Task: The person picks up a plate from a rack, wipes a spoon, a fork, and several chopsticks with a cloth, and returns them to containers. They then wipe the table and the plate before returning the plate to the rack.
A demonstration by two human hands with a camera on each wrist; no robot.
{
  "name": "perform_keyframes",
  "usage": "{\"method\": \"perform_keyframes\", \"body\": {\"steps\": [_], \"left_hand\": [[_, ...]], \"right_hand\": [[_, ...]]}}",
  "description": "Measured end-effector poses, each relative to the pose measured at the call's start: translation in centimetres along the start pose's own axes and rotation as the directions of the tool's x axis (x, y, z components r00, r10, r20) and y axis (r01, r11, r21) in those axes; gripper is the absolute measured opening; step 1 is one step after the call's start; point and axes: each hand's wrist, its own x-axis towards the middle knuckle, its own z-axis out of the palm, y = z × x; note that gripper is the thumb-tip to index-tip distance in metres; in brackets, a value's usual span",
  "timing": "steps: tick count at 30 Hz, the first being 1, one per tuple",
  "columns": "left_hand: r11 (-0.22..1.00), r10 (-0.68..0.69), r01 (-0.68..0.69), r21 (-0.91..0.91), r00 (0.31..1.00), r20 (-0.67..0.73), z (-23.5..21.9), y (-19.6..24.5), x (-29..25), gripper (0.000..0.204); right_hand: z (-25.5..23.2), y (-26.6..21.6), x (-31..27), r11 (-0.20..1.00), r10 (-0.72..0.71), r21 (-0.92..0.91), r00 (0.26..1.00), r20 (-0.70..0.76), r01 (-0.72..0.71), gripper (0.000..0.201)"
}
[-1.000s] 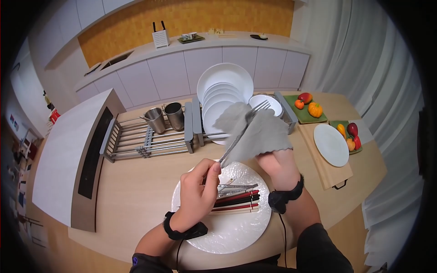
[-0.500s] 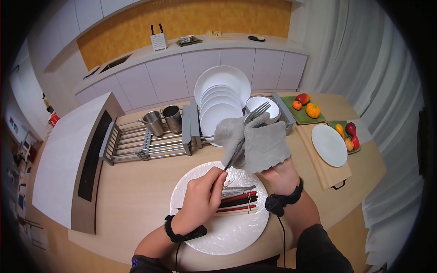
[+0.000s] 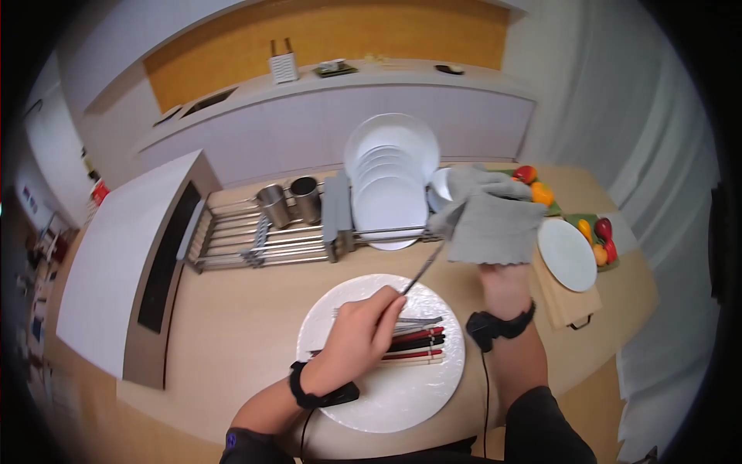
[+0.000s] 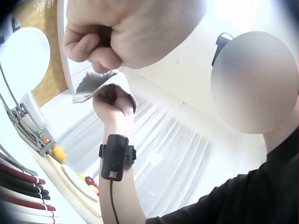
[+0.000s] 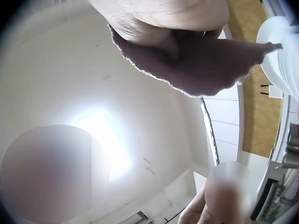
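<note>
My left hand (image 3: 359, 329) grips the handle of a metal fork (image 3: 423, 271), slanting up to the right over a large white plate (image 3: 348, 402). A grey cloth (image 3: 498, 224) covers the fork's far end, so its tines are hidden. Underneath the cloth, my right hand (image 3: 506, 288) holds it; most of those fingers are covered. In the right wrist view the cloth (image 5: 201, 70) hangs from the curled right hand (image 5: 173, 18). Red, black and white chopsticks (image 3: 417, 340) lie on the plate beside silver utensils (image 3: 421, 321).
A metal dish rack (image 3: 294, 255) behind the plate bears two steel cups (image 3: 305, 203), upright white plates (image 3: 390, 205) and a white bowl (image 3: 439, 189). At right, a white plate (image 3: 566, 255) rests on a wooden board (image 3: 568, 305), near green trays of fruit. A white-topped unit (image 3: 124, 263) stands left.
My right hand has moved the cloth up and right, away from my left hand. More of the fork's handle shows, while its tines, visible earlier, are hidden. The left hand has shifted slightly right.
</note>
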Motion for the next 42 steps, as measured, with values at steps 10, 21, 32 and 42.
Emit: {"method": "perform_keyframes", "body": {"steps": [10, 21, 32, 42], "left_hand": [[0.993, -0.114, 0.116, 0.005, 0.984, -0.134, -5.9, -1.2, 0.1, 0.020], [0.876, -0.273, 0.393, 0.280, 0.882, -0.385, -22.5, -11.9, 2.2, 0.036], [0.791, -0.451, 0.550, 0.267, 0.820, -0.353, -28.0, -19.1, 11.9, 0.041], [0.751, -0.522, 0.635, 0.181, 0.739, -0.427, -27.3, -23.4, 13.7, 0.037]], "right_hand": [[-4.7, -6.6, 6.8, 0.992, -0.125, 0.006, 0.989, -0.086, 0.126, 0.044], [-7.4, -4.6, -3.2, 0.936, 0.350, 0.172, 0.846, -0.401, -0.306, 0.042], [-17.5, -4.6, -3.4, 0.871, 0.309, -0.442, 0.939, 0.152, -0.215, 0.056], [-19.2, -6.3, -4.4, 0.760, 0.318, -0.606, 0.948, 0.032, -0.235, 0.053]]}}
